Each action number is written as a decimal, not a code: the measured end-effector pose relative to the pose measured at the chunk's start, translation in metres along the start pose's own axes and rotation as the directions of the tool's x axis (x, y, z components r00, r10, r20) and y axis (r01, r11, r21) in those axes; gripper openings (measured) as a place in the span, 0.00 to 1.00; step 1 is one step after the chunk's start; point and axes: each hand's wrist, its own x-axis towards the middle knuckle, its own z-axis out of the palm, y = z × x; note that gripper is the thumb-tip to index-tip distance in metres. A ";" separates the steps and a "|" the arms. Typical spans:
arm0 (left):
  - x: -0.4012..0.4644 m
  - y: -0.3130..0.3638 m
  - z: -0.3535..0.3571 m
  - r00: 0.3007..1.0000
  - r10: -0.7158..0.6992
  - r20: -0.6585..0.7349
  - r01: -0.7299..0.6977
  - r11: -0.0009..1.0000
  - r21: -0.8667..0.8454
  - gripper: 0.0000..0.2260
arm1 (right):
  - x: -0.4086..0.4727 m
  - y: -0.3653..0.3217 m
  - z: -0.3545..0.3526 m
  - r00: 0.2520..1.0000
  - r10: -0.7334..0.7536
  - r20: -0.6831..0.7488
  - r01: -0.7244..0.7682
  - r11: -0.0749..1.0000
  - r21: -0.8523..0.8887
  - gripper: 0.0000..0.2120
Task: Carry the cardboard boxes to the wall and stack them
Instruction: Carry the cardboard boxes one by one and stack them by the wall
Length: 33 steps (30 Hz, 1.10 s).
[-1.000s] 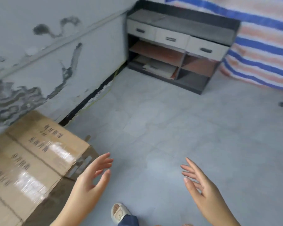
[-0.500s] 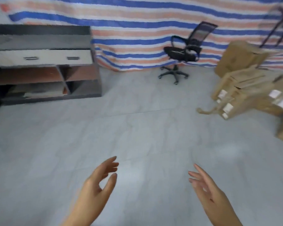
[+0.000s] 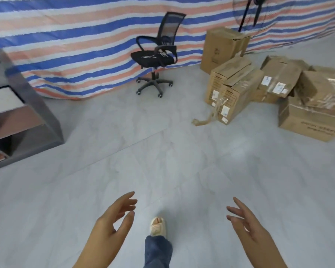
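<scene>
View swung right: cardboard boxes (image 3: 238, 88) nearer; office chair (image 3: 156, 55) left; fingers apart.

At least six brown cardboard boxes (image 3: 238, 88) heaped by the floor's far right edge, exact count unclear. One black mesh office chair (image 3: 156, 57). One grey open-shelved cabinet (image 3: 35, 115) at the left edge.

Brown cardboard boxes (image 3: 234, 88) heaped on floor by striped tarp, some upright, some tilted, white labels showing.
</scene>
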 end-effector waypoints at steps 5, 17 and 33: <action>0.114 0.024 -0.004 1.000 -0.010 0.015 0.011 0.997 -0.074 0.27 | 0.102 -0.035 -0.011 0.990 -0.008 -0.138 0.018 0.998 0.068 0.21; 0.355 0.093 0.066 0.984 0.024 0.177 -0.007 0.995 -0.097 0.26 | 0.267 -0.051 -0.045 0.916 0.238 -0.323 -0.169 0.959 0.226 0.21; 0.625 0.227 0.258 0.988 0.066 0.141 -0.045 0.988 -0.150 0.26 | 0.596 -0.072 -0.262 0.928 0.180 -0.326 -0.146 0.981 0.127 0.17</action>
